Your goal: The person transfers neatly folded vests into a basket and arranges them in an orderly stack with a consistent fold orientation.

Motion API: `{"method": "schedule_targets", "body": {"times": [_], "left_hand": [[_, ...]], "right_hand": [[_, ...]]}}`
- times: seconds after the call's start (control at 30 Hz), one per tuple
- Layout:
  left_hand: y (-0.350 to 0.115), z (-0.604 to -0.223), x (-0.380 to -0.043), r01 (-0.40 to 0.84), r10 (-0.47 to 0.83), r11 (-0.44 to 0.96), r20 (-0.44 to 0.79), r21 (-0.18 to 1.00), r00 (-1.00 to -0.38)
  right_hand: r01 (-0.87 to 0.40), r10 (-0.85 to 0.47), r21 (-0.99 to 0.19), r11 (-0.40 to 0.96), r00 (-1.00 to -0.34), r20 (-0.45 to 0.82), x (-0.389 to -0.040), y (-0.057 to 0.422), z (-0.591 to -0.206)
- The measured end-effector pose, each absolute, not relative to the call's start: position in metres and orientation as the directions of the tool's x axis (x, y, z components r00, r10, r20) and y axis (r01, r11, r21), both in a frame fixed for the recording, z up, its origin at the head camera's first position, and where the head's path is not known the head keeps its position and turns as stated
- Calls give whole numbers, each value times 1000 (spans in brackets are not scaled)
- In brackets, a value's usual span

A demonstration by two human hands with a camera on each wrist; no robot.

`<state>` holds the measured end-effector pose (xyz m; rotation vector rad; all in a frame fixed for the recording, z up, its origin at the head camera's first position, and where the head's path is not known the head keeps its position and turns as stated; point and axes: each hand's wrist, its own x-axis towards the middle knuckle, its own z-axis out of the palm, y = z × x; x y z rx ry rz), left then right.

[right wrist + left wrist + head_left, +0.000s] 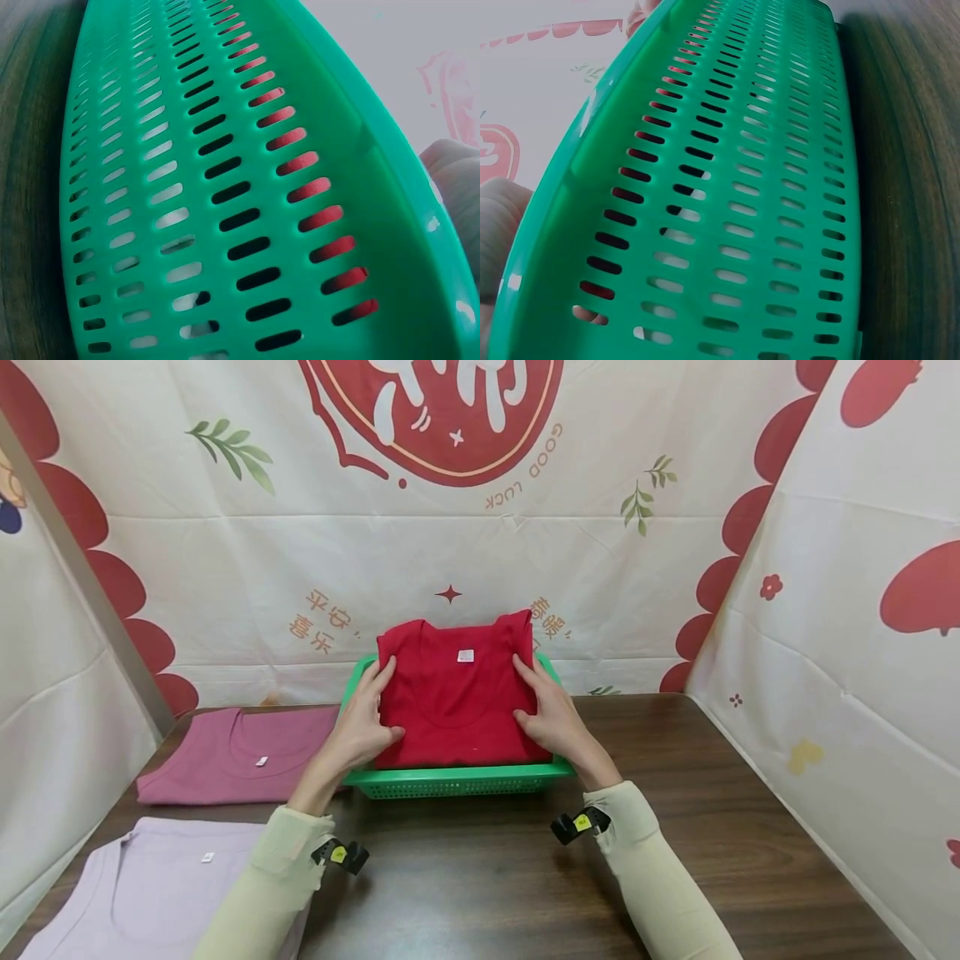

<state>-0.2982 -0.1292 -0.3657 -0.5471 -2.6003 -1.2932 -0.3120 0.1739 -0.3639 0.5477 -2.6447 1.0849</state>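
Note:
A folded red tank top [457, 693] with a white neck label lies inside the green plastic basket [457, 781], its far edge reaching above the back rim. My left hand [363, 718] holds the top's left side, thumb on the front of the cloth and fingers along the edge. On the opposite side my right hand [551, 714] holds it in the same way. In both wrist views the slotted basket wall [727, 180] fills most of the picture, and red cloth [315, 187] shows through the slots on the right.
Left of the basket lies a folded mauve tank top [232, 760]. A folded pale lilac tank top [180, 893] lies nearer, partly under the left sleeve in view. The brown wooden table [465, 877] meets a printed cloth backdrop [450, 552] behind the basket.

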Motion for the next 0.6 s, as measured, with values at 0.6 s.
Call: {"method": "schedule_targets", "body": {"times": [0.6], "left_hand": [[-127,-367,-300,385,276,682,270,622,-923]], "right_hand": [[-436,-333,-588,681,-900,282,-315,175,-366]]}}
